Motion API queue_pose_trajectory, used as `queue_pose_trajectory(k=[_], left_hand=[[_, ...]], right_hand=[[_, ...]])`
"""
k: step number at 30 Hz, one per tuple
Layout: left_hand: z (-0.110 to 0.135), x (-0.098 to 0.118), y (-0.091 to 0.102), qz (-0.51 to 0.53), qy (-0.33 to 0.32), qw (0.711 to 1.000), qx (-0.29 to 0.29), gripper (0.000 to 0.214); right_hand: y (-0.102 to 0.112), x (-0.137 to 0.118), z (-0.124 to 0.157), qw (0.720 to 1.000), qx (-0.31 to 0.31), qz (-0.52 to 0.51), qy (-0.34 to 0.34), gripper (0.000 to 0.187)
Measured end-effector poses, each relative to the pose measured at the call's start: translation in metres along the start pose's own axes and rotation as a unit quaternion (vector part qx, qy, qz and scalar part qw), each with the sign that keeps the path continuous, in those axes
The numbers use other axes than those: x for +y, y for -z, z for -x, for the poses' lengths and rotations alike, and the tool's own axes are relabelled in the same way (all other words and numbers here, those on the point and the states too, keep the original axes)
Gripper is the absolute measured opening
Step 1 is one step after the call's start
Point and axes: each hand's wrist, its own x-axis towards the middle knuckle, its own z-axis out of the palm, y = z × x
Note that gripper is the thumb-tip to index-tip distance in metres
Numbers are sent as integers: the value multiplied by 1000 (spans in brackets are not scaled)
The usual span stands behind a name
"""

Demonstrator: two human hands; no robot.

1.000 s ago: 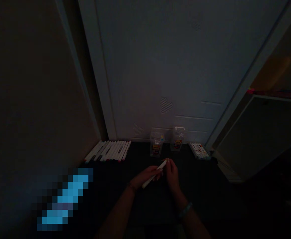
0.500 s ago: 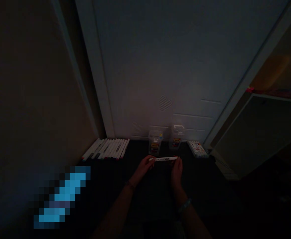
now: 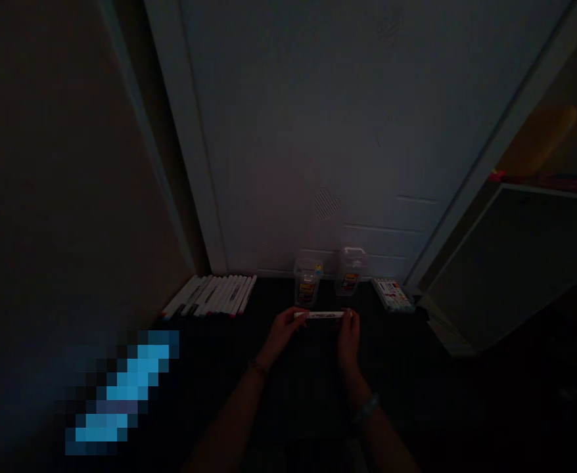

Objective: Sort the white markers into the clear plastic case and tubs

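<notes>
A white marker pen (image 3: pixel 325 315) with dark print lies level between my two hands. My left hand (image 3: pixel 287 323) pinches its left end, and my right hand (image 3: pixel 349 327) has its fingers closed on the right end. Just beyond the marker stands a clear plastic box (image 3: pixel 307 281) with a dark label. To its right is a second clear box (image 3: pixel 351 272) with a handle on top. On the far left, several white markers (image 3: pixel 219 295) lie side by side in a row. The scene is dim, so fine finger detail is hard to see.
A flat clear pack (image 3: pixel 392 294) with a printed label lies at the back right of the dark table (image 3: pixel 298 394). A pale panel (image 3: pixel 288 144) with a heart pattern rises behind. A pixelated blue glow (image 3: pixel 131 381) is at lower left, and a cabinet (image 3: pixel 525 263) stands at right.
The marker has turned slightly and now lies more level. My right hand has shifted a little to the left along it. The boxes and the row of markers stay in place.
</notes>
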Motion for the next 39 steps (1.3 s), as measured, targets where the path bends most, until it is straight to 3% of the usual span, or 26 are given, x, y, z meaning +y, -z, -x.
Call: queue_pose_trajectory(k=[9, 20, 27, 34, 39], left_hand=[[-1, 3, 0, -1, -3, 999, 32, 39], [-3, 0, 7, 13, -18, 995, 102, 36], [-3, -4, 4, -47, -50, 992, 105, 34], [-2, -2, 10, -150, -146, 958, 198, 28], [-3, -8, 10, -157, -147, 951, 224, 28]], right_hand=[[-2, -3, 1, 1000, -6, -4, 11, 39], [-7, -11, 6, 990, -108, -87, -23, 37], [-8, -9, 5, 978, -107, -163, -66, 36], [-7, -6, 2, 975, -67, -199, -72, 35], [-6, -6, 0, 976, -66, -196, -60, 39]])
